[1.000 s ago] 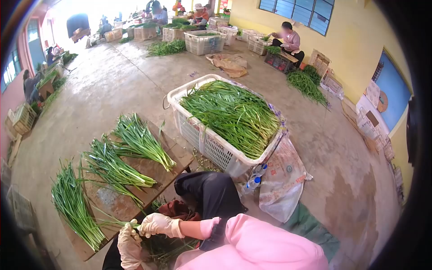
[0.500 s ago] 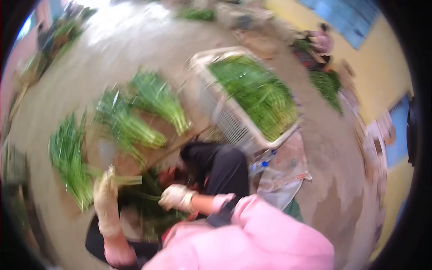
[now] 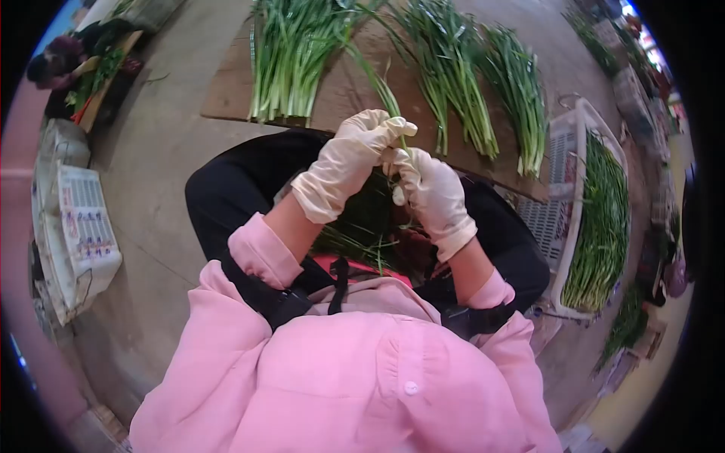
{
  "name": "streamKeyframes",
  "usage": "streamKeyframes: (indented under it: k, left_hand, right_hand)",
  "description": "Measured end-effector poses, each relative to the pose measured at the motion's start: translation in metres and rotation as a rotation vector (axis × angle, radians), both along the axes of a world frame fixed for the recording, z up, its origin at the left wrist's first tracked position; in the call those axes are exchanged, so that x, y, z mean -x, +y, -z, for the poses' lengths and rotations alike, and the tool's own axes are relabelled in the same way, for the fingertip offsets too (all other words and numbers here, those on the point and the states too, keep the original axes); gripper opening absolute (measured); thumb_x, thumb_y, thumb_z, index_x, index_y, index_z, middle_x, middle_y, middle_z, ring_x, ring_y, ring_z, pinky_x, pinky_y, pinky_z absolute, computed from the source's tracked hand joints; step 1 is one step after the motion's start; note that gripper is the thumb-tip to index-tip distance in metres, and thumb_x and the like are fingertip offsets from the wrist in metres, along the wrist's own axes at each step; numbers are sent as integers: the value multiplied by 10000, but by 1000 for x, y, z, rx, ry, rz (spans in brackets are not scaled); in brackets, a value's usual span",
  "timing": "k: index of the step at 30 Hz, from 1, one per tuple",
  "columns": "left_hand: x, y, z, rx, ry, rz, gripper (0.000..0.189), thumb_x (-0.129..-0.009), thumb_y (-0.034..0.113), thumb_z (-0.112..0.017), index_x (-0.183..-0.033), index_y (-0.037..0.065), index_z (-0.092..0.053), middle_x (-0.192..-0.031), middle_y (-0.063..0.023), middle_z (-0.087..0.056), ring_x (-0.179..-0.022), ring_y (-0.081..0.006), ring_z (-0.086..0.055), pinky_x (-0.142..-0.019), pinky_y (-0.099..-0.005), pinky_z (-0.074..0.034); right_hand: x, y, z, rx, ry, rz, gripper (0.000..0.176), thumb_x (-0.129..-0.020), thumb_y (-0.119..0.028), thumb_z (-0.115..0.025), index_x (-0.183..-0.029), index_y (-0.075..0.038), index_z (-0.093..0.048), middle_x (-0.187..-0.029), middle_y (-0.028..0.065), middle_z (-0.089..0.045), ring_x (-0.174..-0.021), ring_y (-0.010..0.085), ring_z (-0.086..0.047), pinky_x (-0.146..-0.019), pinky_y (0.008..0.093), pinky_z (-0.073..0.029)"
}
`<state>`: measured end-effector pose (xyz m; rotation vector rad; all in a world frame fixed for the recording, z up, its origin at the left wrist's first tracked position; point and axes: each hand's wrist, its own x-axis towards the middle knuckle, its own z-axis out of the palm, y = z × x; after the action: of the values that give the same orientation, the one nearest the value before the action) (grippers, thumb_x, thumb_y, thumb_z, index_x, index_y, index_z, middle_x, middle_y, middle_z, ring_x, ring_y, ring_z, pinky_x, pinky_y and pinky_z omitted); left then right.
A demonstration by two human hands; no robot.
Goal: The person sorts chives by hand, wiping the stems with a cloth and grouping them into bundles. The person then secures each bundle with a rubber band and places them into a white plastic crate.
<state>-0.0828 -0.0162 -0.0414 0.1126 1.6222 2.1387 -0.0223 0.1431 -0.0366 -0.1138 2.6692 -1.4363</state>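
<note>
"Where's the scallion stalk [image 3: 393, 112]?"

"Over her lap. The left hand [image 3: 351, 162] and right hand [image 3: 434, 192] both pinch its lower end. Its length runs towards eleven o'clock, tip over the desk [image 3: 340, 94]."

We are in a vegetable sorting shed. A low wooden worktop [image 3: 340, 98] on a bare concrete floor [image 3: 158, 158] carries rows of long green stalks [image 3: 291, 53]. Right of the worktop stands a white plastic crate [image 3: 555, 219] heaped with the same greens. Far left of it, another person [image 3: 57, 60] works at a similar board.
</note>
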Motion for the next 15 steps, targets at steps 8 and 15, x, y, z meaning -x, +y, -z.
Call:
streamKeyframes:
  k: [8,15]
  left_hand:
    - [74,-90,-51,316,301,-314,176,-926,291,-703,-971,121,-712,-738,72,-571,-632,-20,-475,-590,-188,-386]
    - [139,-149,-8,892,327,-225,375,-910,246,-682,-1188,-1,-633,-874,-31,-651,-731,-164,-584,-701,-321,-502]
  right_hand:
    - [-45,23,23,194,-92,125,177,-999,-145,-542,-890,-74,-662,-730,34,-702,-516,132,-628,-513,278,-484]
    - [-51,47,28,395,-223,266,227,-1022,-217,-567,-956,-28,-674,-746,22,-684,-537,86,-592,-530,246,-471]
